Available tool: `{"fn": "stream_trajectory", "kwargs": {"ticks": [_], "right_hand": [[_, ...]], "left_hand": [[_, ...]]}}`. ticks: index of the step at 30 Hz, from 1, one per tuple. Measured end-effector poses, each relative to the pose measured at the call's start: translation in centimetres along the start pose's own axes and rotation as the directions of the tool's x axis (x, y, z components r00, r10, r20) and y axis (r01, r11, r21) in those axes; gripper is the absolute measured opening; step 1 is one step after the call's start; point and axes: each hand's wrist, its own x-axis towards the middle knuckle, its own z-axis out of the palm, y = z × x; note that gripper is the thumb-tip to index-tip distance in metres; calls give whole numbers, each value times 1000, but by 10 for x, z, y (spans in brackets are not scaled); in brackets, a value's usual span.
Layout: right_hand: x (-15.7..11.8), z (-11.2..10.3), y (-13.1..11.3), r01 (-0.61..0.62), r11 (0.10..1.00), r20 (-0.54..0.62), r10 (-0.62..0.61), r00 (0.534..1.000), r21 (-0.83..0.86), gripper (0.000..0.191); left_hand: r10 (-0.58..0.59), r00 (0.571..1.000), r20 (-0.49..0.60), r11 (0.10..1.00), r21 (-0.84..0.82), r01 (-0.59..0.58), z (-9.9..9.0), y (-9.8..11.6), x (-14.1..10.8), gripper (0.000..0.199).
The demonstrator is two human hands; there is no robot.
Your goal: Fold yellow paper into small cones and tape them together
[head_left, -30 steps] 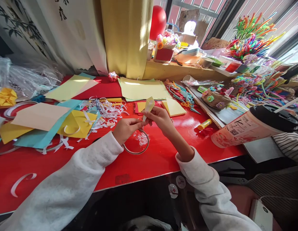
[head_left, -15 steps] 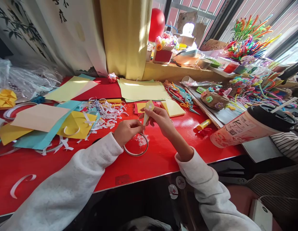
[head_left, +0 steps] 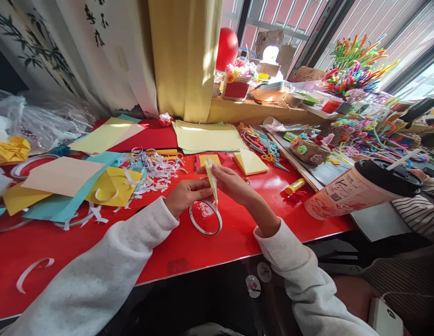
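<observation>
A narrow folded piece of pale yellow paper (head_left: 212, 182) stands upright, its pointed end down. My right hand (head_left: 232, 184) pinches its upper part between thumb and fingers. My left hand (head_left: 188, 195) is closed, its thumb and fingertips against the paper's left side; what lies between the fingertips is partly hidden. A thin roll of tape (head_left: 205, 232) is tilted just below my hands, its upper edge close to the paper's tip. I cannot tell whether it hangs from the paper or from my left hand. White scraps (head_left: 204, 208) show through its ring.
The red table (head_left: 160, 256) holds coloured sheets (head_left: 60, 175), curled white strips (head_left: 160, 168), pale yellow sheets (head_left: 208, 135), a small yellow pad (head_left: 251, 162), scissors (head_left: 273, 151) and a glue stick (head_left: 295, 185). A lidded cup (head_left: 343, 191) stands at right, near a person's striped sleeve (head_left: 418, 210).
The yellow paper has turned so that it shows narrower and more edge-on. The tape roll has shifted right and a little down and tilts more. My left hand has moved slightly along the paper.
</observation>
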Motion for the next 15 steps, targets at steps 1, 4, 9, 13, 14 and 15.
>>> {"fn": "stream_trajectory", "kwargs": {"ticks": [1, 4, 9, 13, 14, 15], "right_hand": [[0, 1, 1, -3, 1000, 1, 3, 1000, 3, 37], [-2, 5, 0, -5, 1000, 36, 4, 999, 25, 43], [-1, 8, 1, -45, 991, 129, 61, 990, -127, 35], [2, 8, 5, 49, 970, 13, -47, 999, -236, 25], [2, 8, 5, 65, 967, 34, -59, 998, -245, 24], [1, 8, 4, 67, 967, 68, -52, 996, -247, 24]], "left_hand": [[14, 1000, -13, 1000, -13, -14, -1, 2, 0, 26], [93, 988, -121, 995, -21, -97, -5, 8, -1, 23], [228, 914, -336, 972, 24, -233, -14, 17, -1, 19], [272, 871, -409, 961, 73, -266, -13, 21, -2, 21], [269, 871, -411, 962, 78, -261, -12, 21, -2, 22], [259, 877, -405, 965, 78, -249, -12, 22, -2, 24]]}}
